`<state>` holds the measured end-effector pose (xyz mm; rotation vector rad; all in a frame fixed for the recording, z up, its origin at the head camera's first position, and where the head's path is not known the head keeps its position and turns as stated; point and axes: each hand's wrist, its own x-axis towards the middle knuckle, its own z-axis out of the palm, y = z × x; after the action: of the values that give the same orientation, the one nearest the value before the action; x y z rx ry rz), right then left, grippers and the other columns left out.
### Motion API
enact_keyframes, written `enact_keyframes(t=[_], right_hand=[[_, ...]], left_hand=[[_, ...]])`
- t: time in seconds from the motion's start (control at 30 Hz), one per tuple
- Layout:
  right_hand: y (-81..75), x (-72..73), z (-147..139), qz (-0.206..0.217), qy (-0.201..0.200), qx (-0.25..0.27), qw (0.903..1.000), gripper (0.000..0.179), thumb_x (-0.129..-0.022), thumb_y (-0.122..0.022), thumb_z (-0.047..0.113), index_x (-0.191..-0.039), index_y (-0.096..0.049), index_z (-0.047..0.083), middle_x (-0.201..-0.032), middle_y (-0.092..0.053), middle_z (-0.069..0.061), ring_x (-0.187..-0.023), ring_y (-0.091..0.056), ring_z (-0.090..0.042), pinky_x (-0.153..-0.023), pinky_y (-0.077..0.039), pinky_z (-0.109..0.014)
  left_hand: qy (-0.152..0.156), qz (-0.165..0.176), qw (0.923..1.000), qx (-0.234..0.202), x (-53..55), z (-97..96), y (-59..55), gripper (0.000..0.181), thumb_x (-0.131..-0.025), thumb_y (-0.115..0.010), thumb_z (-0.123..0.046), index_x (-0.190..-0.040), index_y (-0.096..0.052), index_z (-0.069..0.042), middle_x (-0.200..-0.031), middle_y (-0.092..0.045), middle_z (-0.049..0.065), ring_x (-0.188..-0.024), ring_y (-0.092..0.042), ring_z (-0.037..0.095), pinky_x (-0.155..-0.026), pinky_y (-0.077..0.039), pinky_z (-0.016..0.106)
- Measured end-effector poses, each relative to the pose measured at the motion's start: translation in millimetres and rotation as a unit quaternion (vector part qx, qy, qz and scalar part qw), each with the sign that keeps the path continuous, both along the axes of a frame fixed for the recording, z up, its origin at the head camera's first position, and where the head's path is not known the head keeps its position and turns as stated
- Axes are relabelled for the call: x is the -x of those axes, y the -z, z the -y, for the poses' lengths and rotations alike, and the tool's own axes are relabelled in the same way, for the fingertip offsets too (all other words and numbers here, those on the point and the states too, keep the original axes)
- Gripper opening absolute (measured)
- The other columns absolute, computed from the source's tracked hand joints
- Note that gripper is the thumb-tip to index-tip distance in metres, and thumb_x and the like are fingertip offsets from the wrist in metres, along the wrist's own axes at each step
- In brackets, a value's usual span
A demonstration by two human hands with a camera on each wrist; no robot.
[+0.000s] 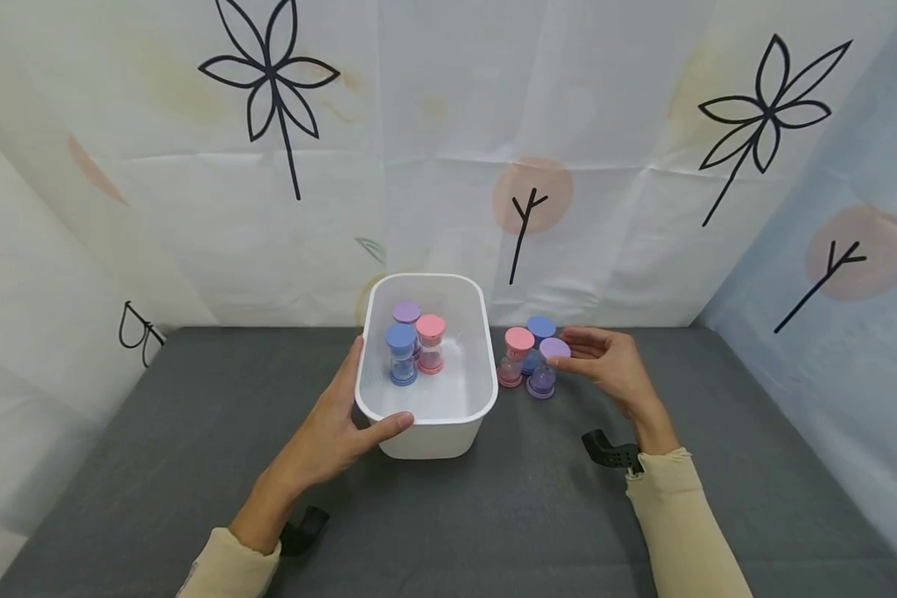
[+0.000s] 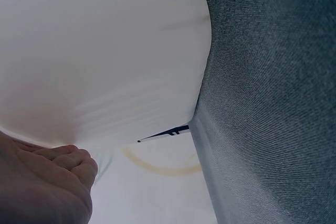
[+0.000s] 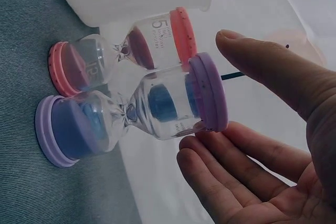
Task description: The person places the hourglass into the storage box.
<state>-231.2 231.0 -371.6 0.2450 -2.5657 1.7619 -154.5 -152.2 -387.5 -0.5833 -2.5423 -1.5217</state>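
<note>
My left hand (image 1: 325, 440) holds a white plastic bin (image 1: 429, 440), thumb over its front rim and fingers along its left side. Upright inside the bin stand a blue-capped hourglass (image 1: 401, 342), a pink-capped hourglass (image 1: 431, 332) and a purple-capped hourglass (image 1: 407, 311). Right of the bin, a second pink hourglass (image 3: 181, 38), a second purple hourglass (image 3: 207, 93) and a second blue hourglass (image 1: 541, 325) stand close together on the table. My right hand (image 1: 605, 361) is spread around the purple one's top; its thumb (image 3: 252, 56) is apart from the lid, with the fingers close by.
Dark grey cloth covers the table (image 1: 508, 523). A white fabric backdrop (image 1: 433, 124) with printed flowers rises behind its back edge, and a bluish side panel (image 1: 845, 332) stands at the right. Each wrist wears a black strap (image 1: 611, 451).
</note>
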Motion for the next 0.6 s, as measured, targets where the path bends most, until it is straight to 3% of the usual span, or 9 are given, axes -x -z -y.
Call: enact_keyframes(t=[0.4, 0.6], right_hand=[[5.0, 1.1, 2.2, 0.008, -0.001, -0.010, 0.9999, 0.061, -0.083, -0.086, 0.014, -0.135, -0.061, -0.005, -0.131, -0.063, -0.022, -0.106, -0.066, -0.010, -0.083, -0.053, -0.020], [10.0, 4.1, 1.8, 0.013, -0.014, -0.003, 0.9998, 0.059, -0.082, -0.087, 0.013, -0.132, -0.062, -0.005, -0.128, -0.065, -0.022, -0.102, -0.067, -0.010, -0.083, -0.053, -0.022]], left_hand=[[0.002, -0.003, 1.0000, 0.001, -0.2, -0.2, -0.7, 0.115, -0.084, -0.083, -0.044, -0.164, -0.003, -0.029, -0.166, -0.021, -0.004, -0.145, -0.033, 0.026, -0.109, -0.033, 0.062], [0.003, -0.005, 1.0000, -0.002, -0.5, -0.2, -1.3, 0.114, -0.084, -0.083, -0.043, -0.164, -0.004, -0.030, -0.166, -0.021, -0.004, -0.144, -0.034, 0.027, -0.108, -0.033, 0.062]])
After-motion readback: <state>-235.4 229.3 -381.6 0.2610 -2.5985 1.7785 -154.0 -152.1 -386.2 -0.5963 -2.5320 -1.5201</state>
